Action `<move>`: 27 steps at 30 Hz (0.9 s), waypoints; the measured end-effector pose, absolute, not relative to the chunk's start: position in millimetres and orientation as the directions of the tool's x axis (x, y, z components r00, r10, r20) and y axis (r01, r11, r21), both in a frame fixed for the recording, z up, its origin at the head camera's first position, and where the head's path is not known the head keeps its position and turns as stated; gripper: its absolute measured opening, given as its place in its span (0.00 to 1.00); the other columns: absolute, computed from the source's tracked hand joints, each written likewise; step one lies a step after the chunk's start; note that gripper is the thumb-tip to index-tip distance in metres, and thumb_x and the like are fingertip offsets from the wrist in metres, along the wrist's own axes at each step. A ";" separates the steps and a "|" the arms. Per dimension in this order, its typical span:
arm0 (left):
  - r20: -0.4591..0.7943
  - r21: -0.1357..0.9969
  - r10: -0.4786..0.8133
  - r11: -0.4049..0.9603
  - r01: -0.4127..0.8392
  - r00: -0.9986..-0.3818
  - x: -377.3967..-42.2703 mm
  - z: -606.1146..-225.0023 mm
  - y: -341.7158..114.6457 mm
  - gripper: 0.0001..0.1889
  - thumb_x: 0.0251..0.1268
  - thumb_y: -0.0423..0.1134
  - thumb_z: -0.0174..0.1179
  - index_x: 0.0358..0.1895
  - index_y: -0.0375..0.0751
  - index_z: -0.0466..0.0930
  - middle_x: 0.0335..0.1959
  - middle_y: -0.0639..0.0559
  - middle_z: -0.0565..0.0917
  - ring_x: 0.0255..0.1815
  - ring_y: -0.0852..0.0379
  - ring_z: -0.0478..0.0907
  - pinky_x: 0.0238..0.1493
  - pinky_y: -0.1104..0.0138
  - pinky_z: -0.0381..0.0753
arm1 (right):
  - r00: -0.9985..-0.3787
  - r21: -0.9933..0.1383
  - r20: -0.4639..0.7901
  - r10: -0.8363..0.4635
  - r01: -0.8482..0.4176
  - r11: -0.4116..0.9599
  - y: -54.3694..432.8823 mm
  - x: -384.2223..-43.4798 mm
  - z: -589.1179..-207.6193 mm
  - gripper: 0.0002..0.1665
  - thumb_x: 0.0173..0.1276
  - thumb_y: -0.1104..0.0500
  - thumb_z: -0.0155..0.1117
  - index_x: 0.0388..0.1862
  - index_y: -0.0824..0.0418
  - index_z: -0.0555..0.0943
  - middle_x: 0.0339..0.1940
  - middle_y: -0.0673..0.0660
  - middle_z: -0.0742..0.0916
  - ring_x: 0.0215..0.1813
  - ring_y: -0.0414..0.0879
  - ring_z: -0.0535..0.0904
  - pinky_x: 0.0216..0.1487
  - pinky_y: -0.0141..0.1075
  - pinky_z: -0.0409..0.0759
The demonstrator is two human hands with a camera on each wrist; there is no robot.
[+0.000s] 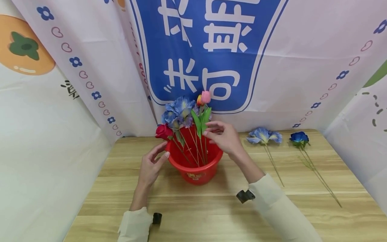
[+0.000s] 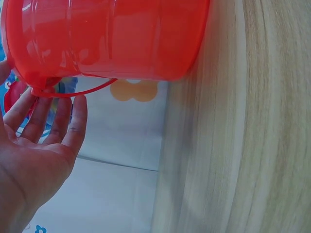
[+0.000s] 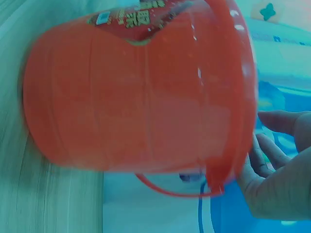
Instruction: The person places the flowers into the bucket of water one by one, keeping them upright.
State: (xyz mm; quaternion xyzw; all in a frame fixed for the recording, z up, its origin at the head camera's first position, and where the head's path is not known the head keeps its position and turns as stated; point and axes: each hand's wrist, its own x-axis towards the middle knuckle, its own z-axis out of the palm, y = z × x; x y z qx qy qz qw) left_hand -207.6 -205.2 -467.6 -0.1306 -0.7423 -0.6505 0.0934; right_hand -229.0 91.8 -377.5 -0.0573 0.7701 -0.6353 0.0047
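Observation:
A red plastic bucket [image 1: 196, 171] stands upright on the table, holding several artificial flowers. Among them are a red rose [image 1: 164, 131] leaning over the left rim, blue irises [image 1: 178, 111] at the back and a pink tulip [image 1: 206, 97] with green leaves. My left hand [image 1: 152, 164] is at the bucket's left rim, its fingertips beside the handle's lug [image 2: 43, 90] and the fingers nearly straight. Over the right side of the rim is my right hand [image 1: 225, 137], thumb and fingers spread loosely near the tulip leaves [image 1: 202, 121]. No stem shows between them in the right wrist view.
To the right of the bucket, a blue iris [image 1: 263, 135] and a blue rose [image 1: 299, 137] lie on the wooden table [image 1: 193, 211], stems pointing toward the front. Printed cloth [image 1: 290, 87] hangs behind the table and along both sides. The bucket's thin red handle [image 2: 97, 89] hangs at its back.

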 end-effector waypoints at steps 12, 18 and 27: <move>0.315 0.942 0.074 0.097 0.321 -0.946 -208.3 -467.7 -204.6 0.25 0.76 0.29 0.64 0.73 0.31 0.76 0.71 0.34 0.80 0.66 0.62 0.79 0.60 0.74 0.86 | -0.998 -0.995 0.052 0.024 -0.049 0.088 161.4 -220.5 -389.8 0.26 0.75 0.60 0.71 0.69 0.68 0.81 0.52 0.59 0.88 0.47 0.38 0.89 0.50 0.38 0.93; 0.318 0.939 0.075 0.112 0.325 -0.945 -208.7 -466.1 -205.7 0.25 0.77 0.30 0.63 0.74 0.31 0.76 0.71 0.35 0.79 0.67 0.62 0.79 0.61 0.74 0.86 | -0.997 -0.997 0.044 0.065 -0.040 0.062 195.7 -212.5 -401.0 0.27 0.77 0.61 0.70 0.70 0.70 0.78 0.46 0.46 0.88 0.47 0.36 0.89 0.51 0.33 0.92; 0.308 0.940 0.081 0.125 0.316 -0.948 -208.2 -467.2 -205.8 0.25 0.77 0.31 0.63 0.74 0.32 0.76 0.72 0.36 0.80 0.67 0.61 0.79 0.60 0.74 0.86 | -0.989 -0.999 -0.022 0.149 0.015 -0.052 252.7 -200.1 -430.0 0.13 0.76 0.63 0.70 0.55 0.52 0.84 0.41 0.40 0.89 0.44 0.35 0.89 0.49 0.30 0.91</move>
